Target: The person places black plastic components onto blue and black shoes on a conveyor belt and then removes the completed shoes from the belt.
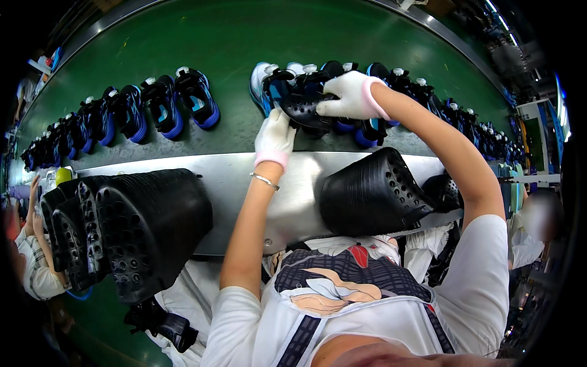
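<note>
A black, perforated plastic shoe insert (302,110) is held between my two white-gloved hands, above the green table. My right hand (351,96) grips its right end from above, fingers bent over the holes. At its near left edge, my left hand (275,133) is closed with the fingertips pinched against it. Just beyond the left hand stands a white and blue shoe (259,85), partly hidden by the insert. Black and blue shoes (370,131) lie under and beside my right hand, partly covered by it.
A row of black and blue shoes (199,101) runs off to the left, another to the right (455,116). Nested stacks of black perforated inserts stand on the metal ledge (293,183), a large one at left (153,220), another at right (373,192). People work at both sides.
</note>
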### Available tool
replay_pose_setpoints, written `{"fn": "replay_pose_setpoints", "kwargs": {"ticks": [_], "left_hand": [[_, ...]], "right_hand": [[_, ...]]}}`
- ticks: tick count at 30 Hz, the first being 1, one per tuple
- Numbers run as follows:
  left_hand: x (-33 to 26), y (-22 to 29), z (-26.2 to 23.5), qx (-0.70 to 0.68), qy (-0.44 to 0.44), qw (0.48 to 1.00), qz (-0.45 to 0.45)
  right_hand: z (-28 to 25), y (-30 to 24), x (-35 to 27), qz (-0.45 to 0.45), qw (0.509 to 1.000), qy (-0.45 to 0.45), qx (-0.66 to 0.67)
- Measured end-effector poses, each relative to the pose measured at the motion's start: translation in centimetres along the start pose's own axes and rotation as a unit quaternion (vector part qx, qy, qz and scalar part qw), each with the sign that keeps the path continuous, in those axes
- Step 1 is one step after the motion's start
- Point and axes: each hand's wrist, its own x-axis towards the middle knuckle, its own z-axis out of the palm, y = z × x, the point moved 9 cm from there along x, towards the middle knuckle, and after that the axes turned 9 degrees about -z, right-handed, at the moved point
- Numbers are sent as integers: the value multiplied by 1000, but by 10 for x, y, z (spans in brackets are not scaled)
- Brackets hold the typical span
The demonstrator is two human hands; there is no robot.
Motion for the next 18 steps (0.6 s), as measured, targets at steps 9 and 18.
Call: {"fn": "replay_pose_setpoints", "kwargs": {"ticks": [9, 18], "left_hand": [[8, -1, 2, 16, 10, 1000, 14], [9, -13, 6, 52, -21, 997, -44]], "right_hand": [[-11, -20, 67, 45, 993, -27, -101], [28, -56, 103, 12, 980, -23, -199]]}}
